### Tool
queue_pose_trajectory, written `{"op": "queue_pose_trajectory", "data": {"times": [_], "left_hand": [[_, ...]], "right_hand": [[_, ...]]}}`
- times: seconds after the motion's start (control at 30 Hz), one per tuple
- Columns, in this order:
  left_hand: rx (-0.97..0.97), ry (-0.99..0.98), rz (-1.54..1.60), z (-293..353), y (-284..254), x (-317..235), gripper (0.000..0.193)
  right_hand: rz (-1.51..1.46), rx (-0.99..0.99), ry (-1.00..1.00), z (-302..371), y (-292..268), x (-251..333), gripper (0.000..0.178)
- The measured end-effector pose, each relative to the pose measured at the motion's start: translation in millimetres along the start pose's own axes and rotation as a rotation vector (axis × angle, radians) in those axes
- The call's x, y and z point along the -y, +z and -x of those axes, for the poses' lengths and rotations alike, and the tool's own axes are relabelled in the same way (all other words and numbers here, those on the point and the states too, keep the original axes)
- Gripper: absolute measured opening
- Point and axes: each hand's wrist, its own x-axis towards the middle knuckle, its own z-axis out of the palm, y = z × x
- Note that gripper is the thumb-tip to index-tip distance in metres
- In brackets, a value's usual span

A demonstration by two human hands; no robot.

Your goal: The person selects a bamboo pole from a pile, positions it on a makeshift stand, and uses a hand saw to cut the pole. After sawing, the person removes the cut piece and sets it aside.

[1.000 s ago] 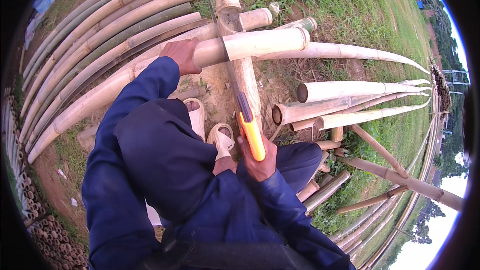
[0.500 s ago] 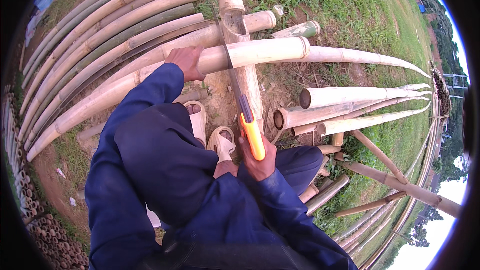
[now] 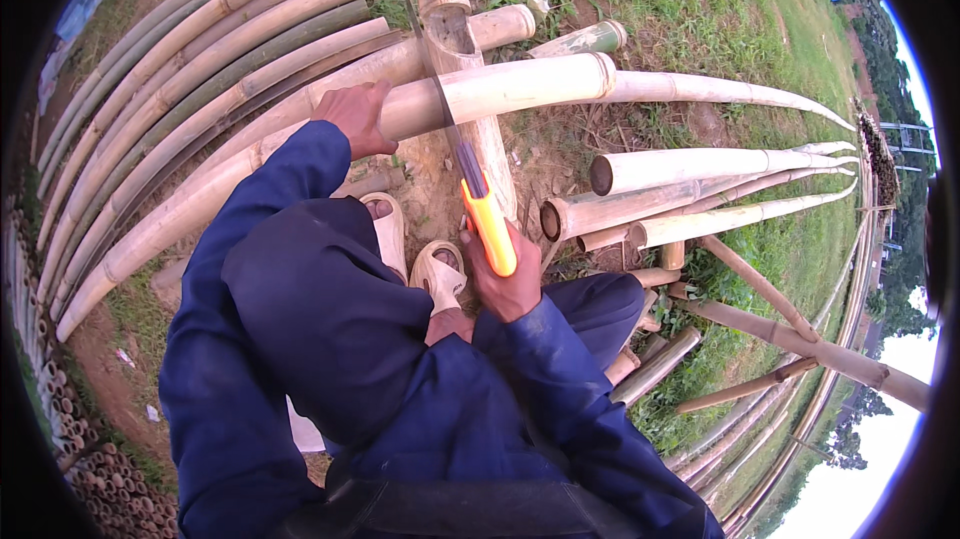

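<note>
A thick pale bamboo pole [image 3: 500, 89] runs from the lower left to its cut end at the upper middle. My left hand [image 3: 358, 119] is wrapped over this pole, a short way left of the saw. In my right hand [image 3: 505, 274] is the yellow-orange handle of a hand saw [image 3: 489, 231]. The saw's long blade lies across the top of the pole and points away from me; how deep its teeth sit, I cannot tell. Beneath the pole, an upright-lying bamboo post [image 3: 447, 27] with a scooped notch crosses it.
Several long bamboo poles [image 3: 210, 49] lie side by side at the left. More poles [image 3: 680, 171] lie on the right, their open ends facing me. A bamboo frame [image 3: 800, 339] stands at the lower right. My sandalled feet [image 3: 438, 274] rest on bare soil, with grass [image 3: 690, 9] beyond.
My right hand and the saw have moved forward and slightly left, away from me, so the handle is closer to the pole. My left hand keeps its hold on the pole.
</note>
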Motion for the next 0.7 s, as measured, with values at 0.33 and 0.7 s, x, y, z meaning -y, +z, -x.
{"op": "queue_pose_trajectory", "data": {"times": [0.33,0.7], "left_hand": [[0.068,-0.014,0.012,5,2,-4,0.063],[0.119,-0.042,0.011,-6,11,9,0.076]], "right_hand": [[0.101,-0.002,0.013,22,-22,-7,0.016],[0.197,-0.027,-0.002,107,-52,-26,0.019]]}}
